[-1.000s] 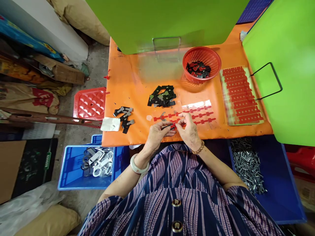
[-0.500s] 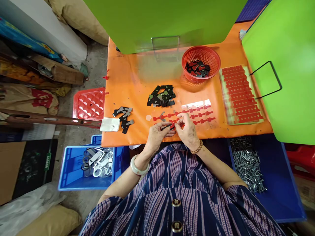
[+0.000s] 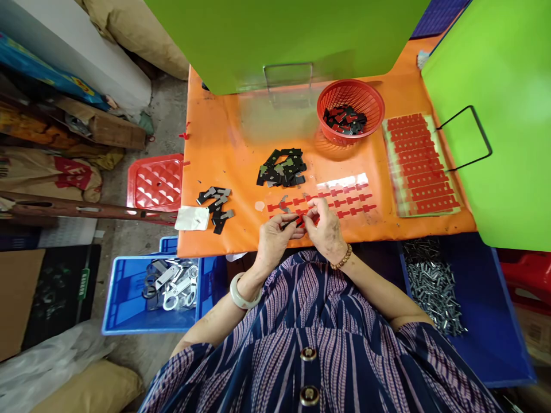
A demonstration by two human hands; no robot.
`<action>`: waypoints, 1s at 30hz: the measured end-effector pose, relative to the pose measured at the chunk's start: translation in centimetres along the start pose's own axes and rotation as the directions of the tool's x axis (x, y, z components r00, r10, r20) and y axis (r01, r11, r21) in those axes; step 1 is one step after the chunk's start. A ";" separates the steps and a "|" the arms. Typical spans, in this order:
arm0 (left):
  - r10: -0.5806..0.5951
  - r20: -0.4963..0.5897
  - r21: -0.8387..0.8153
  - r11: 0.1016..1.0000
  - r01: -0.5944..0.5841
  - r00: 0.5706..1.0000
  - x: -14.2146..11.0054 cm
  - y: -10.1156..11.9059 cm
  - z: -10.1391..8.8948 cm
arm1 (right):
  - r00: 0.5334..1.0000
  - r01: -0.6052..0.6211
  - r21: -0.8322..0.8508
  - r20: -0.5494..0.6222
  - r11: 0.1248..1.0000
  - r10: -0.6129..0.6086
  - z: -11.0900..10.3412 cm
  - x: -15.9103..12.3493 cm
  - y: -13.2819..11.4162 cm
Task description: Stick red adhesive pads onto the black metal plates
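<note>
Pinching a small black piece (image 3: 291, 221) between them, the left hand (image 3: 272, 236) and right hand (image 3: 323, 228) meet at the near edge of an orange table (image 3: 224, 143). Red stickers (image 3: 344, 199) lie just beyond; blue crates (image 3: 129, 298) flank below.

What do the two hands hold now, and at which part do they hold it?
The left hand pinches a small black piece at its left end; the right hand presses a red sticker at its other end.
</note>
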State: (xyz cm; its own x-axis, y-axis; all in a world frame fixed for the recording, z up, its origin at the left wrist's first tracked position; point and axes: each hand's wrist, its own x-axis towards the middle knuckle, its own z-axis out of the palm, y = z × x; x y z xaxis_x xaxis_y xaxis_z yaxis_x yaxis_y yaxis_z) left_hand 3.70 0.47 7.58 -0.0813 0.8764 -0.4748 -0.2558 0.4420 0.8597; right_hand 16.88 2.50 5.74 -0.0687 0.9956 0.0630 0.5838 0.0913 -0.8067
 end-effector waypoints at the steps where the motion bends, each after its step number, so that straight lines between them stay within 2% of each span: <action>1: 0.008 -0.003 0.008 1.000 -0.008 1.000 0.0 0.0 0.0 | 1.000 0.011 -0.035 -0.008 0.999 -0.011 0.0 0.0 -0.1; 7: 0.006 0.003 0.023 1.000 -0.006 1.000 0.4 -0.5 -0.1 | 0.999 0.042 -0.203 0.037 0.978 -0.036 0.0 -0.1 -0.2; 11: -0.038 -0.001 0.012 0.999 0.038 0.999 0.8 -0.7 -0.8 | 0.999 0.028 -0.235 0.047 0.972 -0.017 -0.5 0.3 1.0; 14: -0.088 0.018 0.002 0.996 0.088 0.996 0.9 -0.2 -1.4 | 0.998 -0.002 -0.086 0.061 0.996 0.007 -1.0 0.7 2.3; 17: -0.135 0.041 -0.017 0.991 0.136 0.990 0.9 0.4 -1.8 | 0.988 -0.063 0.126 0.149 0.990 0.044 -1.4 1.0 3.0; 22: -0.167 0.058 -0.026 0.985 0.168 0.984 0.6 0.8 -1.9 | 0.938 -0.256 0.399 0.323 0.880 0.127 -1.3 1.0 2.5; 25: -0.162 0.062 -0.020 0.986 0.164 0.985 0.5 0.8 -1.9 | 0.914 -0.319 0.466 0.381 0.825 0.138 -1.1 0.9 1.8; 30: -0.145 0.082 0.025 0.989 0.144 0.986 0.2 0.6 -1.8 | 0.905 -0.314 0.469 0.410 0.826 0.112 -0.7 0.9 0.9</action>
State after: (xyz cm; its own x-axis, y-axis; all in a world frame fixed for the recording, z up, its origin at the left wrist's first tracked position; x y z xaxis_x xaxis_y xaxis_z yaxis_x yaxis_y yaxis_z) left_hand 1.82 0.60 7.68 0.0359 0.8155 -0.5776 -0.2408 0.5680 0.7870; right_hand 17.96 3.49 5.48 -0.3286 0.9039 -0.2739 0.1244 -0.2461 -0.9612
